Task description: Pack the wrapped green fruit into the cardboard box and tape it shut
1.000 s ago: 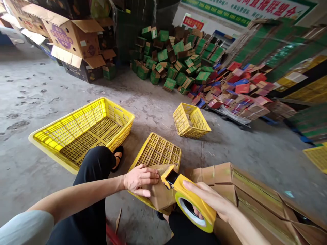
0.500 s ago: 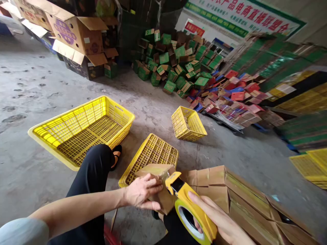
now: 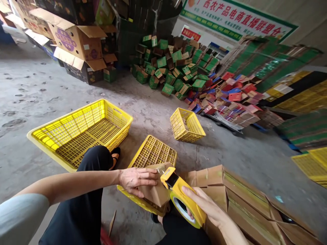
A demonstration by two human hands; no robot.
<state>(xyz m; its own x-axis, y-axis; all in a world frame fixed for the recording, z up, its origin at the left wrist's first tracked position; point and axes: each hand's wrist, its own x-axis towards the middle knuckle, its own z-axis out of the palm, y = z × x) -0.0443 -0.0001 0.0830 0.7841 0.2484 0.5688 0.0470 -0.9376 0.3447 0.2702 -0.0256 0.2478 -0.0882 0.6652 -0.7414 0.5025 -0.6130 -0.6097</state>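
A yellow tape dispenser stood against a brown carton.
The banner behind read, in part, "西农产品电商直播联盟仓" in red. The right hand gripped the tape dispenser, thumb pointing forward; the left hand lay open, palm down, upon the brown carton, which was over a yellow crate.

On your L: lg yellow crate, open side up, on concrete floor. Sm yellow crate ahead of you. Beyond it, green boxes heaped, red/blue boxes piled to R. Far L: stacked cartons w/ open flaps. Up top: banner, red lettering.
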